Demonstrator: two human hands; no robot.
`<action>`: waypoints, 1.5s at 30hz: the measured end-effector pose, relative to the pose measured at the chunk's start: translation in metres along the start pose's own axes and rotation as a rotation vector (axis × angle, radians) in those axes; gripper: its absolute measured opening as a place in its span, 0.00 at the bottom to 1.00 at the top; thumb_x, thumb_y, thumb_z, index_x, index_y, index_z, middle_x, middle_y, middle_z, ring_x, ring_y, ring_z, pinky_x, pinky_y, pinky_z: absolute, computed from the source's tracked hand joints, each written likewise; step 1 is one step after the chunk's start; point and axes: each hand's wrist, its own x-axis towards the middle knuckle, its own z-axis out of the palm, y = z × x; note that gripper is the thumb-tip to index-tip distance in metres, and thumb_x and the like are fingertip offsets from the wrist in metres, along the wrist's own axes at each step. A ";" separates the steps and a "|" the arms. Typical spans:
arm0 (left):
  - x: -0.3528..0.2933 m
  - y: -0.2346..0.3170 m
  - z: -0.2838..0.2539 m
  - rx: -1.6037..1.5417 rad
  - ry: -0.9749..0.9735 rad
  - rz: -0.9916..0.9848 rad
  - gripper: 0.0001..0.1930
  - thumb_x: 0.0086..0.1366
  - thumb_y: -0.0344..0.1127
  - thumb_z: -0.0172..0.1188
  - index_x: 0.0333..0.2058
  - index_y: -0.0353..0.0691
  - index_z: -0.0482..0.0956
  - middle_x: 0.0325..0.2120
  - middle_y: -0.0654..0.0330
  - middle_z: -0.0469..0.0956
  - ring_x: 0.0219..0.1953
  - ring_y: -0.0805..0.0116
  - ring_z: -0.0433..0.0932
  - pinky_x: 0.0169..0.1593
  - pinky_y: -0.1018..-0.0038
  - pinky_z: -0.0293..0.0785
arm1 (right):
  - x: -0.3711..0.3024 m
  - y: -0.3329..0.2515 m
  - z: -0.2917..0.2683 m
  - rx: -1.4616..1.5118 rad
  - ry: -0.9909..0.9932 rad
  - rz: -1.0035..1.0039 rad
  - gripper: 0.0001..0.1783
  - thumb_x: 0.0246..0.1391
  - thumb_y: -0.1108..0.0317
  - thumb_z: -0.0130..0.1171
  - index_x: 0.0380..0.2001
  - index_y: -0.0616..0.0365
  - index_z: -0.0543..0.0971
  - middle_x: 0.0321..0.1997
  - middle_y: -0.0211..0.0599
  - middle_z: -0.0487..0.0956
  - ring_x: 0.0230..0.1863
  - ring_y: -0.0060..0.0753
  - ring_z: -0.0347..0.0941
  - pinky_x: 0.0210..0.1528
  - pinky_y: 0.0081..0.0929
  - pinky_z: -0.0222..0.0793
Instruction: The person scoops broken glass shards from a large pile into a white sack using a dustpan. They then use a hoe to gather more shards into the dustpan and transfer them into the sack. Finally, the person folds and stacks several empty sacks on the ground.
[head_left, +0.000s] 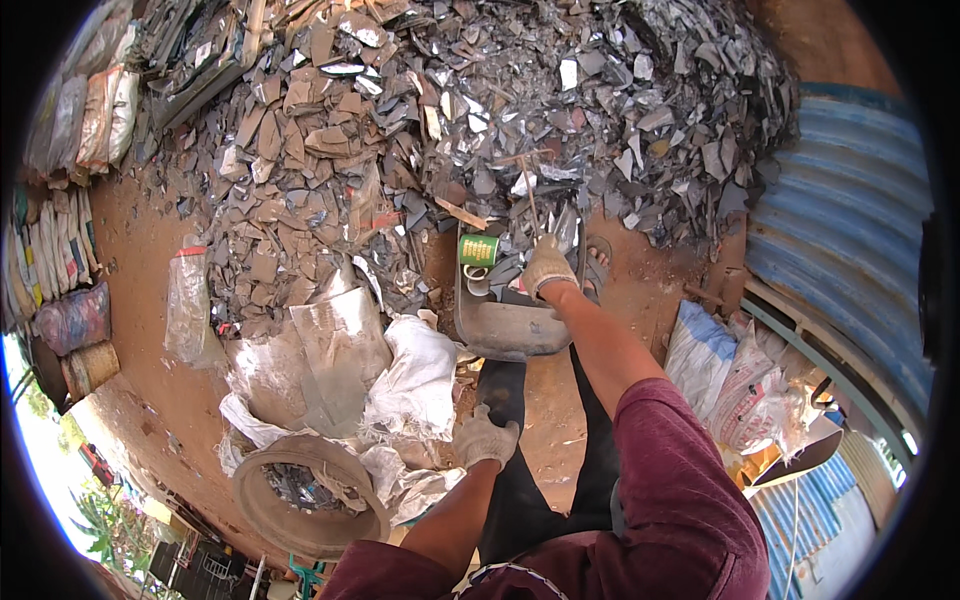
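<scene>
My right hand (550,265), in a pale knitted glove, is closed around the thin handle of a rake-like tool (532,200). Its short crossbar touches the edge of a heap of broken shards (590,110). Below that hand sits a grey scoop-shaped container (515,335) between my feet and the heap. In it are shards, a green printed mug or tin (478,250) and a white cup-like piece with a handle (476,279). My left hand (487,437), gloved too, rests on my dark-trousered left leg with its fingers apart and nothing in it.
White sacks (415,375) lie left of the container, beside a round tub (311,545) holding shards. Filled sacks (105,115) are stacked far left. Blue corrugated sheeting (850,220) bounds the right, with more bags (745,390) below it. A wooden strip (461,213) lies by the container.
</scene>
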 end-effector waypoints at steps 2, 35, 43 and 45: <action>-0.001 0.006 -0.009 0.018 -0.052 0.011 0.37 0.55 0.58 0.63 0.60 0.46 0.73 0.53 0.48 0.76 0.58 0.48 0.74 0.60 0.58 0.71 | -0.002 0.045 0.052 -0.183 0.021 -0.094 0.19 0.61 0.67 0.53 0.49 0.69 0.79 0.42 0.62 0.83 0.49 0.49 0.82 0.43 0.45 0.77; -0.005 0.035 0.036 0.194 0.004 -0.024 0.34 0.53 0.55 0.65 0.55 0.43 0.77 0.53 0.49 0.75 0.58 0.48 0.73 0.59 0.56 0.71 | -0.103 -0.010 -0.012 0.502 0.008 0.336 0.26 0.55 0.74 0.56 0.54 0.74 0.59 0.41 0.72 0.80 0.47 0.67 0.80 0.47 0.53 0.76; -0.001 0.034 0.036 0.172 -0.043 -0.051 0.33 0.53 0.55 0.64 0.56 0.44 0.77 0.55 0.48 0.74 0.59 0.47 0.72 0.59 0.54 0.70 | -0.193 0.015 0.039 0.437 -0.093 0.344 0.25 0.58 0.69 0.54 0.54 0.68 0.61 0.36 0.69 0.80 0.42 0.69 0.79 0.44 0.58 0.75; -0.002 0.035 0.040 0.153 -0.041 -0.058 0.33 0.53 0.55 0.64 0.55 0.44 0.77 0.55 0.48 0.73 0.59 0.47 0.72 0.58 0.53 0.70 | -0.217 0.020 0.006 0.389 -0.127 0.345 0.27 0.59 0.66 0.54 0.57 0.67 0.60 0.37 0.68 0.81 0.41 0.69 0.80 0.44 0.59 0.75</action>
